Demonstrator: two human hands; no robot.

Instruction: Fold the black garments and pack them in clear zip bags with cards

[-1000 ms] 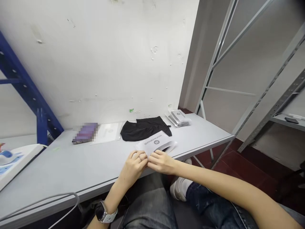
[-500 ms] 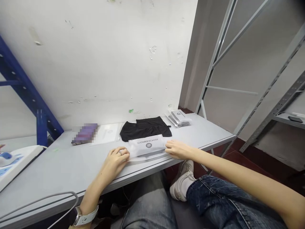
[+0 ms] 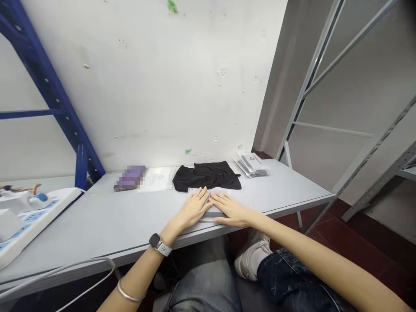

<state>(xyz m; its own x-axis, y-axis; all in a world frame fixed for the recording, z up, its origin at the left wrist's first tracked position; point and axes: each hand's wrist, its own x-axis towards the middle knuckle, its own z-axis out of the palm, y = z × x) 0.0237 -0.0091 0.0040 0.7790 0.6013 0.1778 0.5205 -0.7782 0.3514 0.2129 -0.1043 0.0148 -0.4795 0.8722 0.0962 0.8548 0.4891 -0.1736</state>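
A folded translucent plastic pouch (image 3: 212, 214) lies at the table's front edge, mostly covered by my hands. My left hand (image 3: 195, 206) rests flat on its left part, fingers stretched out. On its right part my right hand (image 3: 230, 209) lies flat too, and the fingertips of both hands nearly meet in the middle. Just behind the pouch is a black cloth garment (image 3: 208, 177), spread out and partly folded. The lettering seen on the pouch is now hidden under my hands.
Several packed pouches (image 3: 251, 164) are stacked at the back right. A flat clear bag (image 3: 157, 179) and a blurred purple item (image 3: 131, 177) lie at the back left. A white power strip (image 3: 39, 221) sits on the left, with a cable (image 3: 94, 261) along the front edge.
Both hands have left the pouch's side edges and moved inward onto its top, with fingers now laid flat. The camera view has shifted somewhat to the left.
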